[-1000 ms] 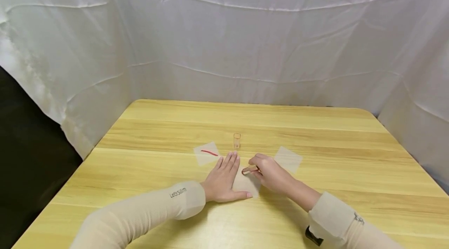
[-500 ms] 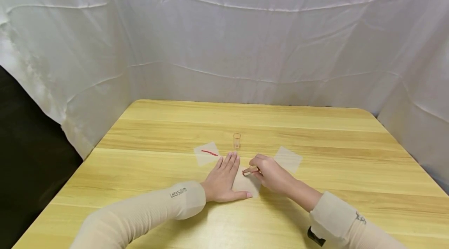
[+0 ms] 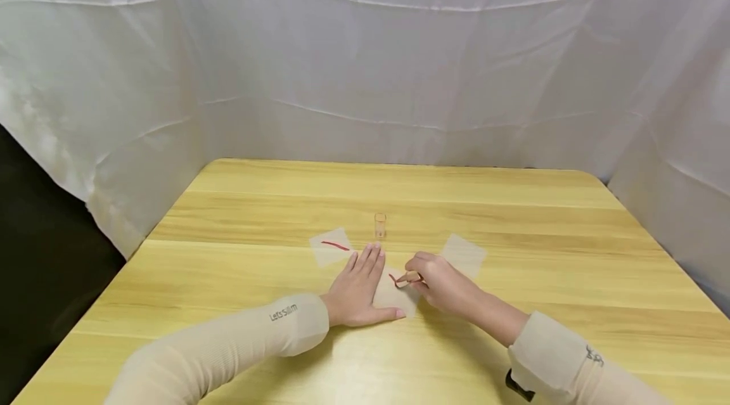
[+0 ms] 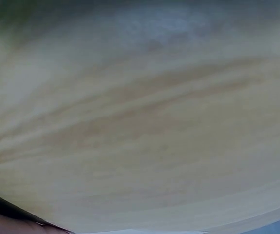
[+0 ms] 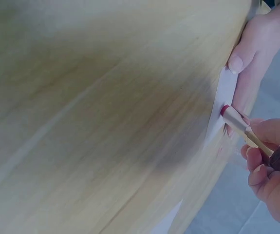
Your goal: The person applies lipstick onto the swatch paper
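Observation:
My left hand (image 3: 358, 288) lies flat with straight fingers on the left part of a white paper square (image 3: 392, 298), its thumb along the near edge. My right hand (image 3: 447, 283) pinches a lipstick (image 5: 234, 118) between thumb and fingers. The lipstick's red tip touches the paper, beside a short red stroke (image 3: 391, 278) in the head view. In the right wrist view the lipstick's metallic tube shows, tilted, with its dark base inside the fingers. The left wrist view shows mostly table, with a sliver of hand at the lower left corner.
A second paper square (image 3: 329, 257) with a red line lies to the left, and an unmarked one (image 3: 464, 255) to the right. A small clear cap (image 3: 380, 225) stands beyond my left fingertips. White curtains (image 3: 399, 69) hang around the wooden table (image 3: 274, 196).
The lipstick tip has moved slightly down the paper, and a red stroke now shows above it. My left hand stays in place. The head view has shifted a little.

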### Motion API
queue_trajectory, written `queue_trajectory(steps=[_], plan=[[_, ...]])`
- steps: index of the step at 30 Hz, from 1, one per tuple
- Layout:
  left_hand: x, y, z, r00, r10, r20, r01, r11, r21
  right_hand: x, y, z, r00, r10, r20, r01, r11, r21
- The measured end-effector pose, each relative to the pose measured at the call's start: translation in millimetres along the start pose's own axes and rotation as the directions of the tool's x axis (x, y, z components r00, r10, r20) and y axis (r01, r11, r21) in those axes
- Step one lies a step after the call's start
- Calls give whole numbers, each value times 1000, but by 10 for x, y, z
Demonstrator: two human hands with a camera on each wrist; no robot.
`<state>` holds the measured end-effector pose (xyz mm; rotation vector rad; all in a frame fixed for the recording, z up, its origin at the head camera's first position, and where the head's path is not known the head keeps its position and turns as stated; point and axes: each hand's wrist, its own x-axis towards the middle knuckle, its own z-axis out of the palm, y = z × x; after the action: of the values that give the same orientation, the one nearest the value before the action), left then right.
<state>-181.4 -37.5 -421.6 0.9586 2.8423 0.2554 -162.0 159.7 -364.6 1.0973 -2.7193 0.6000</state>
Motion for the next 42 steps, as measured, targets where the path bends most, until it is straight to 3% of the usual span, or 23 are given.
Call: queue_trajectory(steps=[10, 42], plan=[[-18, 5, -15, 1000, 1, -3, -2, 1000, -29, -52, -20, -66, 1000, -31, -5, 31, 999, -21], [-11, 5, -3, 1000, -2, -18, 1, 1000, -9, -275, -51, -117, 1000, 27, -5, -26, 998, 63]])
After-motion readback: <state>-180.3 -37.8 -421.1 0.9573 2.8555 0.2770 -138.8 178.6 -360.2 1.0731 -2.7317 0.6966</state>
